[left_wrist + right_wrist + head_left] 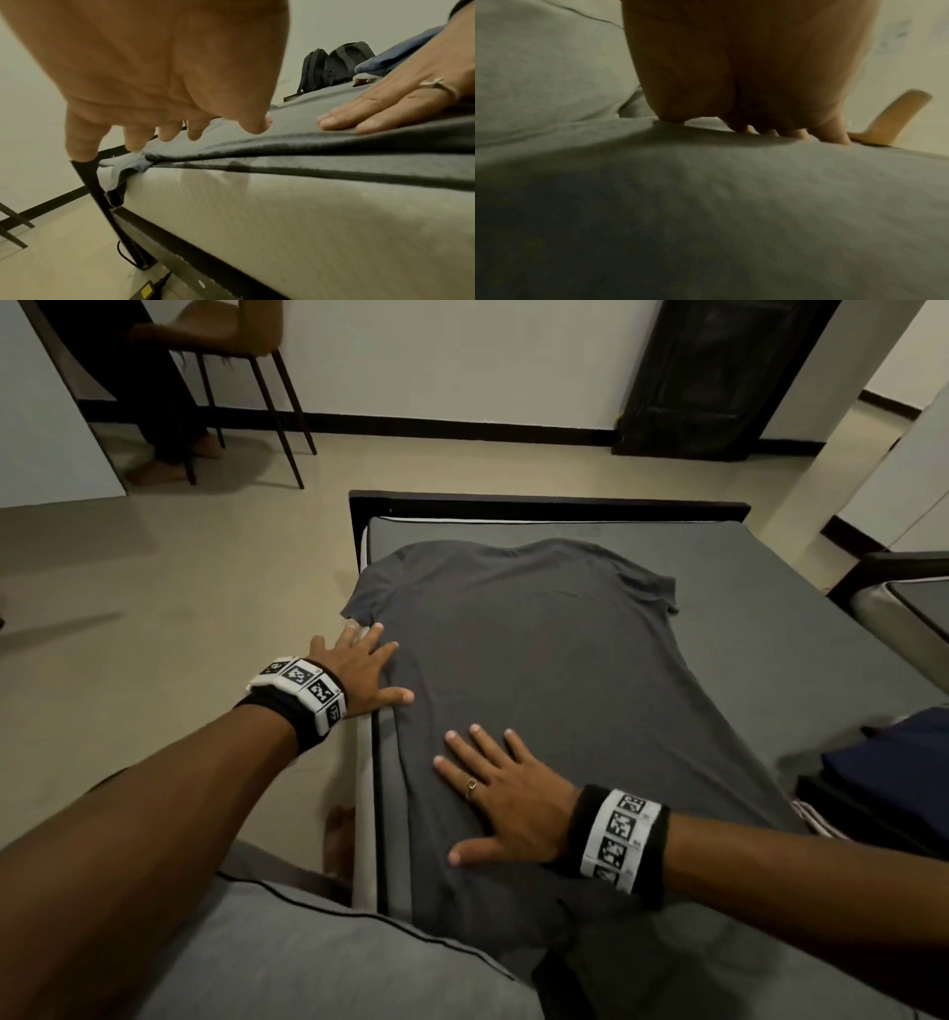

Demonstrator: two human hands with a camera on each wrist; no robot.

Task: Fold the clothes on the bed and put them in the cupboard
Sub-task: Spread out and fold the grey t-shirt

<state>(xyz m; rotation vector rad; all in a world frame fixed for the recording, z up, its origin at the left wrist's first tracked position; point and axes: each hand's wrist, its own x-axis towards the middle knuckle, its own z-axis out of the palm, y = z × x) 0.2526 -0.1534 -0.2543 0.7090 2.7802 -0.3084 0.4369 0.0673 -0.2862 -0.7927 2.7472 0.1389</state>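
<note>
A dark grey T-shirt [539, 660] lies spread flat on the grey bed [770, 618], neck towards the far end, one sleeve hanging over the left edge. My left hand [362, 672] rests flat with spread fingers on the shirt's left edge, near that sleeve. My right hand [506, 796] presses flat on the shirt's lower middle, a ring on one finger. In the left wrist view the left hand [164, 101] hovers over the shirt's edge [282, 142] and the right hand [390, 105] lies on the cloth. The right wrist view shows the right hand [752, 101] flat on grey fabric [706, 203].
A grey pillow [308, 963] lies at the near end of the bed. Dark blue and other clothes [883, 762] are piled at the right edge. A brown chair [231, 346] stands on the floor at the far left, a dark cupboard [719, 372] against the far wall. Backpacks [334, 65] sit beyond the bed.
</note>
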